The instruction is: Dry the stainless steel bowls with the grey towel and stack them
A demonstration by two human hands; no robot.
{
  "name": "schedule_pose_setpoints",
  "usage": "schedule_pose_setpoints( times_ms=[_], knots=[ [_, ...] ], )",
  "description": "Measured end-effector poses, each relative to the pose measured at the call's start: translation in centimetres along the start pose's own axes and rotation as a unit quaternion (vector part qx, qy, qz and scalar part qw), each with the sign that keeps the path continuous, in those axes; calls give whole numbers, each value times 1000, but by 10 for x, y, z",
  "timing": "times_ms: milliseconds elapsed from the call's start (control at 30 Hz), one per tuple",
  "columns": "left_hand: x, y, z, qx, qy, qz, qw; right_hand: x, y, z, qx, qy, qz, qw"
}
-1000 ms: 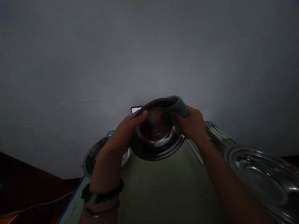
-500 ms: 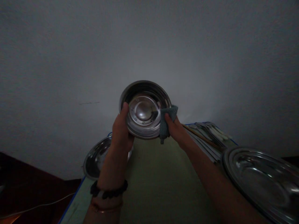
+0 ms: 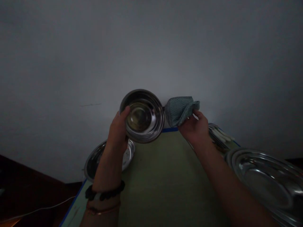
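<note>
Dim grey wall [image 3: 151, 47] rises behind a green counter [image 3: 165, 179]. Above it, the left hand [image 3: 117, 131] grips a steel bowl [image 3: 143, 116] by its rim, with the inside tilted toward the camera. Just beside the bowl, the right hand [image 3: 196, 128] pinches a folded teal cloth [image 3: 180, 108]. Another bowl [image 3: 94, 159] sits at the counter's left edge, with cutlery [image 3: 220, 135] and a steel platter [image 3: 262, 179] on the right.

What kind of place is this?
Likely a kitchen or dish-cleaning spot: the left hand holds a steel bowl, the right hand a cloth, and steel plates and cutlery lie on the green table.
</note>
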State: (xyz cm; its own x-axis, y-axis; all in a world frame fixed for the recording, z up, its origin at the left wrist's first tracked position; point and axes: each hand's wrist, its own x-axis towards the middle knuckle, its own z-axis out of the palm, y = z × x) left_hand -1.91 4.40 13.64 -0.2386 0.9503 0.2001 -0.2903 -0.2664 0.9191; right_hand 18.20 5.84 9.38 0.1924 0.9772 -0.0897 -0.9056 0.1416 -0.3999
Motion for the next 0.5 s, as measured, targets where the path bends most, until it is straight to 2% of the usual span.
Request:
schedule_pose_setpoints(
  times_ms=[67, 167, 367, 500],
  knots=[
    [1, -1, -1, 7, -8, -4, 1000, -4, 2, 2, 35, -33, 20, 999],
    [3, -5, -2, 13, -23, -19, 999, -9, 6, 3, 42, -43, 26, 998],
    [7, -16, -5, 27, -54, -20, 998, -13, -1, 8, 25, -73, -22, 997],
    [4, -20, 3, 7, -75, -9, 997, -18, 1, 19, -9, -94, -58, 994]
  ],
)
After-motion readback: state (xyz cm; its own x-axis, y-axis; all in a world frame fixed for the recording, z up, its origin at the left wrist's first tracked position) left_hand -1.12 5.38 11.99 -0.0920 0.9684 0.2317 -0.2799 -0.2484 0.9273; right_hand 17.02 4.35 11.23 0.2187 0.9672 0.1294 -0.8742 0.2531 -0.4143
